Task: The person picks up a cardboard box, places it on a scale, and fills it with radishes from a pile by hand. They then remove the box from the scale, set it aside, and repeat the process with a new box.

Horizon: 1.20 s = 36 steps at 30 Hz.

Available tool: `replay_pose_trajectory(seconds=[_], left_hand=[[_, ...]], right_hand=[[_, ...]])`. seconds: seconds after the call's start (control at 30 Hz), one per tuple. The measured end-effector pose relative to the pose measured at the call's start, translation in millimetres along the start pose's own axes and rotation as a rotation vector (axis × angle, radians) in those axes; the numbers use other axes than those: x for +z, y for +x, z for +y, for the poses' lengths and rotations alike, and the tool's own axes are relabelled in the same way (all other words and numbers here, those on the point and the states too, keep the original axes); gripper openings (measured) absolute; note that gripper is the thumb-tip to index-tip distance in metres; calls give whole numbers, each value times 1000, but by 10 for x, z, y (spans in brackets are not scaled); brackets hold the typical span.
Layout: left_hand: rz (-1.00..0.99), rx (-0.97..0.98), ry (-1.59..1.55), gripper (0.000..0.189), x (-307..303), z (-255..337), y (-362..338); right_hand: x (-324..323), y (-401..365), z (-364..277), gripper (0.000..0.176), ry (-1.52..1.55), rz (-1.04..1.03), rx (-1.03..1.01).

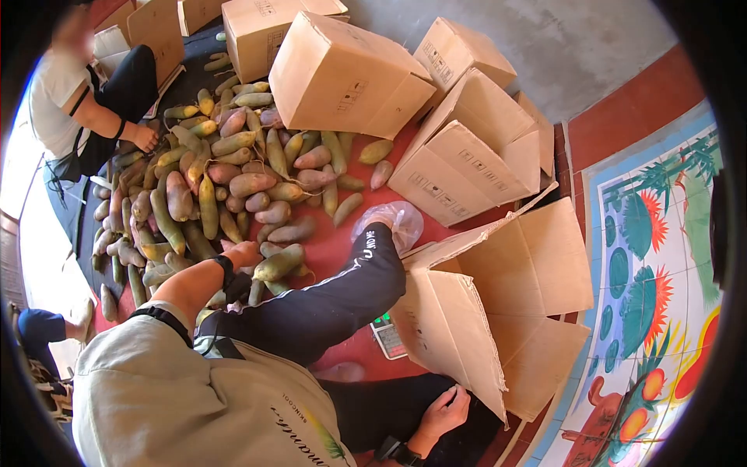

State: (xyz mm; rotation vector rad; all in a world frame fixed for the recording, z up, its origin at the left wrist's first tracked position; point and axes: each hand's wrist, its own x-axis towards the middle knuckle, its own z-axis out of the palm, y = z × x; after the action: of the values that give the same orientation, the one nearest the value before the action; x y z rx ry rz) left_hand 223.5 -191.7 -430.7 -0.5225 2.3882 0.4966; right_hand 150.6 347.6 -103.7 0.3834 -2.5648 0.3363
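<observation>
The left hand (243,253) reaches into heaped long green-purple fruits (210,187), centre left, its grip unclear; the right hand (445,409), bottom, curls fingers on an open cardboard box (537,265) flap, steadying it.

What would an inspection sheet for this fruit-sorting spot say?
Surface: red floor, partly covered by fruit.
Job's things: pile of long green and reddish fruit; open cardboard box on its side.
Clutter: closed cartons, plastic bag, small device with green display.
Hands: left hand at a fruit on the pile's near edge, grip unclear; right hand against the open cardboard box.
Cables: nothing seen.
Surroundings: another person seated by the pile; painted floor panel.
</observation>
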Motion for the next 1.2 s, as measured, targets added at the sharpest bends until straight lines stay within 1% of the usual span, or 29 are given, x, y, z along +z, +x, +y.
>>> replay_pose_trajectory(seconds=[0.03, 0.07, 0.1, 0.13, 0.17, 0.2, 0.23, 0.3, 0.33, 0.4, 0.43, 0.47, 0.5, 0.53, 0.57, 0.63, 0.67, 0.7, 0.73, 0.77, 0.83, 0.87, 0.93, 0.97, 1.13, 1.17, 1.2], left_hand=[[-77, 97, 125, 40, -195, 183, -194], [-144, 51, 202, 41, -396, 403, -444], [-149, 53, 197, 41, -123, 259, -287], [-180, 49, 88, 40, 324, 16, -31], [-211, 46, -20, 39, 567, -99, 111], [-187, -203, -206, 38, -211, 486, -542], [-188, -200, -209, 38, -359, 571, -637], [-351, -190, -187, 33, -473, 644, -682], [-352, -189, -191, 33, -448, 628, -683], [-383, -84, -260, 28, -332, 532, -713], [-379, -82, -263, 28, -201, 472, -665], [-387, -118, -285, 27, -12, 407, -570], [-395, -155, -307, 25, 14, 420, -563], [-392, -161, -302, 27, -44, 462, -608], [-391, -161, -305, 27, 22, 422, -561], [-351, -328, -418, 33, 337, 259, -353], [-347, -328, -422, 33, 529, 160, -208], [-329, -91, -282, 34, 720, 50, -38], [-306, 144, -137, 36, 731, 22, 17], [-299, 144, -135, 36, 728, -17, 70], [-393, 328, 8, 35, 525, -14, 73], [-387, 325, 14, 35, 415, -14, 78], [-556, -149, -858, 33, 48, 98, -24], [-545, -146, -856, 33, -114, 176, -64], [-159, 176, -440, 25, -830, 681, -225], [-85, 240, -351, 24, -968, 753, -264], [-10, 322, -153, 23, -1116, 793, -296]], right_hand=[[2, 5, -4, 10, -6, -5, 0], [5, 12, -5, 10, -11, -8, -1], [15, 17, 0, 10, -16, -14, -4], [30, 16, 6, 10, -21, -11, -13], [39, 16, 13, 10, -27, -7, -21], [43, 15, 17, 10, -31, -9, -24], [49, 14, 21, 10, -34, -18, -19], [52, 20, 24, 11, -40, -26, -18], [50, 23, 25, 10, -47, -34, -21], [48, 29, 13, 10, -55, -39, -27], [46, 36, -1, 10, -56, -43, -28], [44, 42, -9, 10, -58, -47, -27], [46, 51, -10, 10, -59, -46, -29], [50, 60, -16, 10, -52, -45, -34], [54, 66, -22, 10, -44, -44, -40], [64, 62, -12, 10, -43, -43, -47], [67, 61, -7, 10, -41, -43, -51], [65, 63, -14, 10, -38, -38, -54], [60, 64, -28, 10, -43, -50, -40], [51, 69, -43, 10, -48, -63, -25], [36, 91, -75, 10, -39, -54, -26], [35, 94, -89, 10, -33, -49, -28], [43, 102, -99, 9, -18, -34, -35], [48, 109, -97, 9, -10, -25, -44], [81, 84, -54, 8, 14, -2, -22], [75, 73, -52, 8, 9, -11, -6], [63, 68, -52, 8, 9, -2, 3]])
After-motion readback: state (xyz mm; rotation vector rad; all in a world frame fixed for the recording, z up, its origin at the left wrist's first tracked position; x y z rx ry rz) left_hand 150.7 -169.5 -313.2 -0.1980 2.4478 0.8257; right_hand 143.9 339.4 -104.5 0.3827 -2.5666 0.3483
